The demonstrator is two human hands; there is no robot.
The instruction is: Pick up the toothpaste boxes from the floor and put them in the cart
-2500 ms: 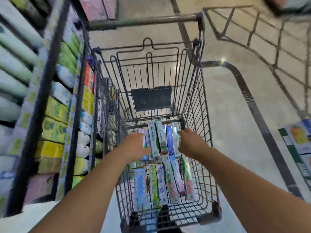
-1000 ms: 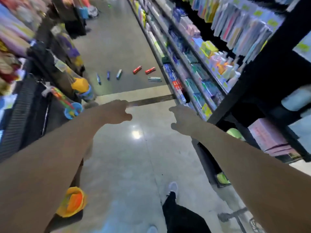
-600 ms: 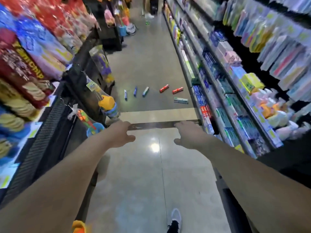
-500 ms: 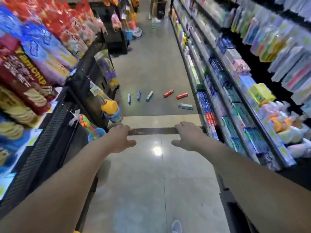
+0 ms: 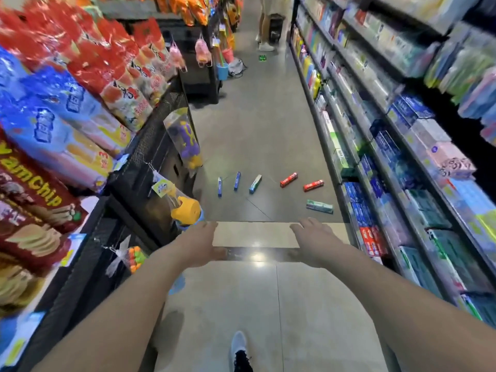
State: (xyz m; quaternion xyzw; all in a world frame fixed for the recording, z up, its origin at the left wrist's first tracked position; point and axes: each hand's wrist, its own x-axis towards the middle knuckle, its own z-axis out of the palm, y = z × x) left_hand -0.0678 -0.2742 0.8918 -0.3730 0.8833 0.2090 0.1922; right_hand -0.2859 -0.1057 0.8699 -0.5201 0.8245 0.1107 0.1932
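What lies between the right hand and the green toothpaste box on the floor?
Only bare floor: in the head view, the right hand sits just short of the green toothpaste box, with nothing between them.

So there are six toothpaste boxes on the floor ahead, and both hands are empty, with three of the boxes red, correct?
Not quite: the head view shows only two red boxes. Six toothpaste boxes do lie on the floor, and the left hand and right hand are both empty.
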